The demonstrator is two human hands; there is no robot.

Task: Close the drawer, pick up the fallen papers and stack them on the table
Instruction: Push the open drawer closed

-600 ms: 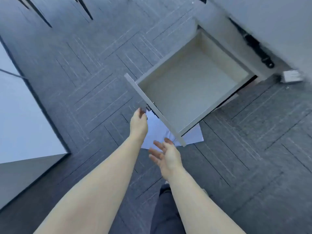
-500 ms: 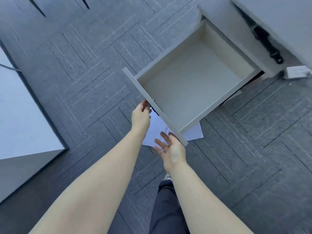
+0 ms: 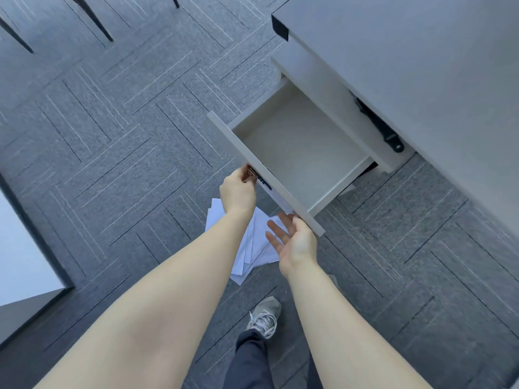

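A white drawer (image 3: 297, 153) sticks out, empty, from the cabinet under the grey table (image 3: 407, 60). My left hand (image 3: 238, 192) is closed around the small handle on the drawer's front panel. My right hand (image 3: 295, 240) lies flat, fingers spread, against the lower end of that front panel. Several white papers (image 3: 252, 248) lie fanned out on the carpet below the drawer, partly hidden by both hands and forearms.
Grey herringbone carpet (image 3: 126, 141) covers the floor. Dark chair legs (image 3: 92, 18) stand at the top left. A pale panel with a dark edge (image 3: 25, 248) runs along the left. My shoe (image 3: 264, 315) and trouser leg are at the bottom centre.
Both hands have reached the drawer front: the left has closed on the handle, the right now presses the panel. The drawer sits further in under the cabinet, and more of the papers show.
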